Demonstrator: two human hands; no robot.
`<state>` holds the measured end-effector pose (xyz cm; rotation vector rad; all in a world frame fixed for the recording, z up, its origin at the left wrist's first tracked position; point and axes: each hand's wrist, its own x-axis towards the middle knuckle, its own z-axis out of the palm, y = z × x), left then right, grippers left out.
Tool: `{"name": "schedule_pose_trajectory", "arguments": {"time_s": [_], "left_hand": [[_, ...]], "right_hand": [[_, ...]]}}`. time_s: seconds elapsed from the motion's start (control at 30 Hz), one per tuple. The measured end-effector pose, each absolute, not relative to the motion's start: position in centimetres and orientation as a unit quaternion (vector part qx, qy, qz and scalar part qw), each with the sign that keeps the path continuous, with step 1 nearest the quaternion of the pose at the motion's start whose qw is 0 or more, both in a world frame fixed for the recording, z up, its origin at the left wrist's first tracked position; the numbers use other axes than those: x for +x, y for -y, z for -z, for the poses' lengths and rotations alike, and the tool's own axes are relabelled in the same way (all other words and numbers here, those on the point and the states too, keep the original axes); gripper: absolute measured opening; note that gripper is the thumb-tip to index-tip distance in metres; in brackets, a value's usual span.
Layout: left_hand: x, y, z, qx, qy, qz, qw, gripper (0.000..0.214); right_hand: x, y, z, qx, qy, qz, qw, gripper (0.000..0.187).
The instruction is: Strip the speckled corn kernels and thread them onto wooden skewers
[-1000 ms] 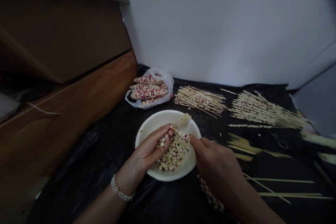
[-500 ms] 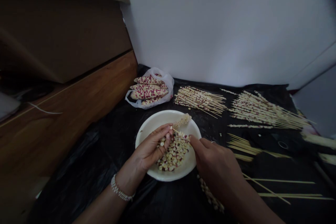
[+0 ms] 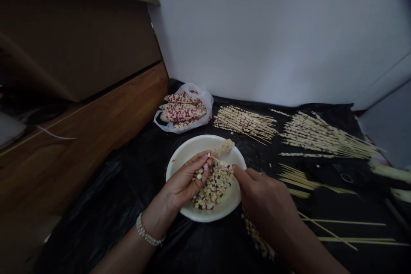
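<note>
Over a white bowl (image 3: 176, 154), my left hand (image 3: 188, 177) pinches a corn kernel (image 3: 209, 155) between thumb and finger, with more kernels showing in its curled fingers. My right hand (image 3: 261, 188) is closed round a skewer (image 3: 216, 159) whose bare tip points left at that kernel. Several kernels are threaded on the skewer near my right fingers; its far end is hidden by the hand. Loose cream and purple corn kernels (image 3: 210, 195) lie in the bowl below. A stripped corn cob (image 3: 224, 148) rests against the bowl's far side.
Behind the bowl, a plastic bag (image 3: 208, 98) holds speckled corn cobs (image 3: 183, 114). Kernel-filled skewers lie in a near pile (image 3: 237, 120) and a right pile (image 3: 308, 132). Bare skewers (image 3: 298, 177) lie at right on black plastic sheeting (image 3: 128, 205). A wooden board (image 3: 128, 102) borders the left.
Both hands stay nearly in place over the bowl. The pinched kernel has turned slightly at the skewer's tip, and my right hand has shifted a touch to the right.
</note>
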<state>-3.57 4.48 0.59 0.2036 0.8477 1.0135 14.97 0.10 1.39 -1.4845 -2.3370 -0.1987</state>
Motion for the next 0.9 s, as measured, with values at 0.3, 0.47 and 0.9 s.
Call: {"name": "schedule_pose_trajectory", "arguments": {"time_s": [0.3,0.47,0.9], "left_hand": [[-3.39,-4.44,-0.52,0.102,-0.408,-0.465,0.779,0.016],[-3.43,-4.48,-0.46,0.105,-0.413,-0.466,0.775,0.017],[-3.48,-4.48,-0.22,0.136,-0.406,-0.45,0.783,0.017]], "right_hand": [[14.82,-0.02,-1.39,-0.524,0.831,0.063,0.178,0.029],[14.8,-0.04,-1.57,-0.524,0.832,0.061,0.17,0.028],[14.75,0.13,-1.79,-0.514,0.839,0.062,0.171,0.028]]}}
